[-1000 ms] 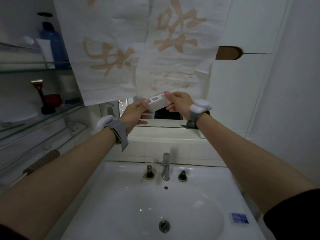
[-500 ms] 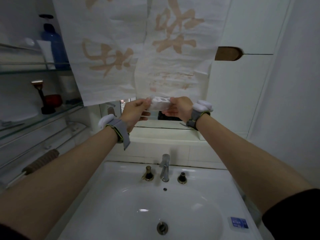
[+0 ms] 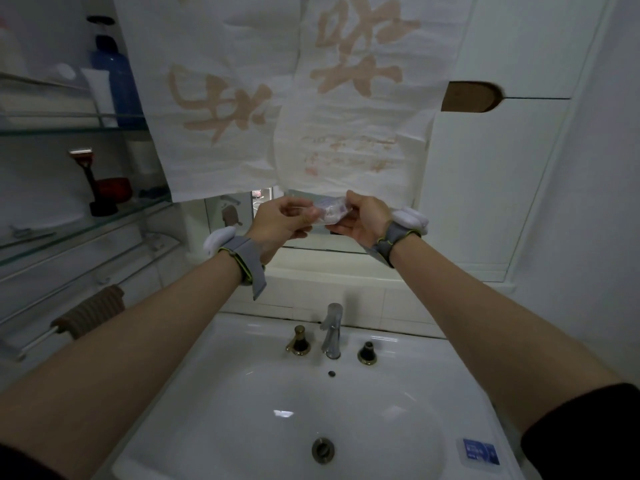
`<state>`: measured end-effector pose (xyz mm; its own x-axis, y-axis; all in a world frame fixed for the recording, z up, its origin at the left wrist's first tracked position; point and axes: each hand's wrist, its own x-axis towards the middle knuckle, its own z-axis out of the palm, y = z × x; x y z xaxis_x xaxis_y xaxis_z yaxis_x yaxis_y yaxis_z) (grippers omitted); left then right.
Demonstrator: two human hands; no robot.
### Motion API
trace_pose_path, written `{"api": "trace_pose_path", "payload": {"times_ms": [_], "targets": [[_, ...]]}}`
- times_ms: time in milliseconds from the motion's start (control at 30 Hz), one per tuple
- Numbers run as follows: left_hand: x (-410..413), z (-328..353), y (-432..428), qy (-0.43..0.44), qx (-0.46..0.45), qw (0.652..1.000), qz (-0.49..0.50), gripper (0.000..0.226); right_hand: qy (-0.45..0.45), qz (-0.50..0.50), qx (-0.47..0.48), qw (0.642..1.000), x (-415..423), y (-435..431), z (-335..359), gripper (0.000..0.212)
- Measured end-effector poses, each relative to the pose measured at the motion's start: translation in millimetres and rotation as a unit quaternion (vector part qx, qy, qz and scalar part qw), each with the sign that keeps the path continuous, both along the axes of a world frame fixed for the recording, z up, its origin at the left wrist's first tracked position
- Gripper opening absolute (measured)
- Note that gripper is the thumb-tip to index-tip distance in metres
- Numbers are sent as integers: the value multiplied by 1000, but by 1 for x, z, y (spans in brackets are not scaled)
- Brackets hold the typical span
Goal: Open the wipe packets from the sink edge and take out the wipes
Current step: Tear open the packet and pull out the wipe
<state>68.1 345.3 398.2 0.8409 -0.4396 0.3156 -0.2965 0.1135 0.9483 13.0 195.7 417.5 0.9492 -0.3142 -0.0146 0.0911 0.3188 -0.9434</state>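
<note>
A small, pale, crinkled wipe packet [image 3: 330, 212] is held up in front of the mirror, well above the sink. My left hand [image 3: 280, 221] pinches its left end and my right hand [image 3: 363, 218] grips its right end. The packet is blurred, so I cannot tell whether it is torn. A second packet with a blue label [image 3: 479, 452] lies flat on the sink edge [image 3: 498, 424] at the lower right, apart from both hands.
The white basin [image 3: 277, 410] with a chrome tap [image 3: 332, 330] and two knobs lies below my arms. Glass shelves [image 3: 79, 223] on the left hold a razor, bottles and a rolled towel. Paper sheets with brushed characters [image 3: 294, 98] hang over the mirror.
Both hands have shifted slightly and worked the packet between them; it now looks more crumpled and angled than a second ago. The blue-labelled packet has not moved.
</note>
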Motion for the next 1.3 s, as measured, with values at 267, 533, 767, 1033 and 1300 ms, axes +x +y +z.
{"api": "trace_pose_path", "payload": {"times_ms": [267, 533, 767, 1033, 1300], "targets": [[-1, -5, -18, 70, -68, 994, 42, 8, -63, -16, -28, 997, -10, -23, -6, 13], [-9, -16, -33, 84, -54, 989, 111, 34, -5, -21, -228, 973, -15, -42, -26, 22], [4, -7, 5, 80, -34, 987, 132, 35, 21, -13, -263, 964, 6, -17, -17, 23], [28, 42, 95, 16, 42, 972, 232, 21, -36, 17, -221, 974, 52, 65, 21, 22], [41, 95, 239, -42, 93, 925, 367, 6, -83, 87, -203, 972, 113, 182, 73, 21]]}}
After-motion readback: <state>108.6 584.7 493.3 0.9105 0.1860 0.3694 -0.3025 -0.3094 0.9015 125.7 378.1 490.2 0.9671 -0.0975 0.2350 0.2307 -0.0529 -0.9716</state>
